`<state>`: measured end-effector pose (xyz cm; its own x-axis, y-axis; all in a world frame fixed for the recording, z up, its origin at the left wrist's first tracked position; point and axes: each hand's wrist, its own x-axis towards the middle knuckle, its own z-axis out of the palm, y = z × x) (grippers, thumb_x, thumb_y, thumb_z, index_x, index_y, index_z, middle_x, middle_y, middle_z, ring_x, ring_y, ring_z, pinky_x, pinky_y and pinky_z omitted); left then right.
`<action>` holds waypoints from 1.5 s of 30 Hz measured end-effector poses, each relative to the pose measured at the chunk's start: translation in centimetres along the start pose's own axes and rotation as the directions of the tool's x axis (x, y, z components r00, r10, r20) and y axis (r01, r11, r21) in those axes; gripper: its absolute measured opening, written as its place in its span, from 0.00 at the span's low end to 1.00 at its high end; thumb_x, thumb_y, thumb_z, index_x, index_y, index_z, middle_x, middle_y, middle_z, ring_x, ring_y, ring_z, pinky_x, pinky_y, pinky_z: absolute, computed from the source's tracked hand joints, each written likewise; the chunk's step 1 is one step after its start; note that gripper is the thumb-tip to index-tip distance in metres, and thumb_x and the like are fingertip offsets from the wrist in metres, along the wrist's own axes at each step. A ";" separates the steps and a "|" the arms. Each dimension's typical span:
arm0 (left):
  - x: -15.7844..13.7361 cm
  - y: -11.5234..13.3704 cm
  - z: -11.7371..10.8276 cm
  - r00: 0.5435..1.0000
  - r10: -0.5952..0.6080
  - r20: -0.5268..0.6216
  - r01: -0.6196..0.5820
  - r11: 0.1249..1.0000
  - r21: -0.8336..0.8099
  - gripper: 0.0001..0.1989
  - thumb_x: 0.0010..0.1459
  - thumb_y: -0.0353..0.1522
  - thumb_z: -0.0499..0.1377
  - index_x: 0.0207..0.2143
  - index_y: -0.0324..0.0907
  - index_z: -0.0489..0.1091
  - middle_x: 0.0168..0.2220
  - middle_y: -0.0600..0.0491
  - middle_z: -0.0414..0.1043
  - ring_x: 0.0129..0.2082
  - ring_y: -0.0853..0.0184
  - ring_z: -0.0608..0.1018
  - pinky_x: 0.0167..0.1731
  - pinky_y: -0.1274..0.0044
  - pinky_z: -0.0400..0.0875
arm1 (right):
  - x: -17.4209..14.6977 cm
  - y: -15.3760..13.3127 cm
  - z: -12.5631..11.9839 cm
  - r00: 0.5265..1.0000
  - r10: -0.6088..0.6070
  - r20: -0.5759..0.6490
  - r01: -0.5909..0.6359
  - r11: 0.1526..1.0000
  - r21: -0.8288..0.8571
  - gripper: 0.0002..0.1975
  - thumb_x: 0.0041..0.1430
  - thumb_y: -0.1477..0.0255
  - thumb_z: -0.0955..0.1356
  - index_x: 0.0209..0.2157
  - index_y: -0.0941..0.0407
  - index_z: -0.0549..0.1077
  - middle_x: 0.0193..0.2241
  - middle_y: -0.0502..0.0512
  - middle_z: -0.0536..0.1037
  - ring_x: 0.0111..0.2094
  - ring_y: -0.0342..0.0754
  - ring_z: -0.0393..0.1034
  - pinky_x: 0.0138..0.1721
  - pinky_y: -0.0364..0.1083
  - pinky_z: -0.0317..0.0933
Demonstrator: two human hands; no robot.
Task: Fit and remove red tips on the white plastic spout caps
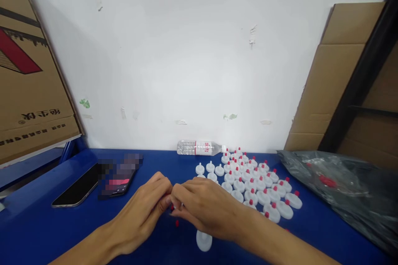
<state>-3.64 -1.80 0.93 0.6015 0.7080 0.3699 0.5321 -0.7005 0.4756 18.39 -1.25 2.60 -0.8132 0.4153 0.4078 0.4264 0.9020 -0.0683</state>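
Note:
My left hand [146, 207] and my right hand [205, 205] meet at the fingertips above the blue table, both closed in a pinch. A bit of red shows by the fingers; what they hold is mostly hidden. Just below lies a small red cap [177, 223]. Under my right hand is a round white lid [204, 241], its upper part covered by the hand. Beyond it, several white nozzle lids without red tips [210, 167] stand on the table. To their right is a large group of white lids with red tips [248, 174].
A clear plastic bottle [199, 148] lies by the white wall [186, 49]. Two phones [77, 186] rest at the left. A dark plastic bag [338, 190] with red bits covers the right side. Cardboard [329, 78] stands at the right, and a printed carton [31, 74] at the left.

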 end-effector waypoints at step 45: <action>1.1 -4.5 1.1 0.968 -0.247 -0.040 0.250 0.957 0.148 0.13 0.70 0.37 0.50 0.41 0.46 0.75 0.40 0.51 0.74 0.38 0.61 0.77 0.37 0.73 0.70 | -9.1 7.8 -4.5 0.923 0.378 -0.075 -0.385 0.893 -0.235 0.15 0.74 0.69 0.60 0.38 0.53 0.76 0.37 0.54 0.81 0.43 0.52 0.74 0.57 0.58 0.55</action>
<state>-4.71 2.04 -1.65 0.4277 0.8618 0.2726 0.7475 -0.5068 0.4295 30.90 1.43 2.42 -0.5595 0.7154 0.4185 0.7865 0.6175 -0.0042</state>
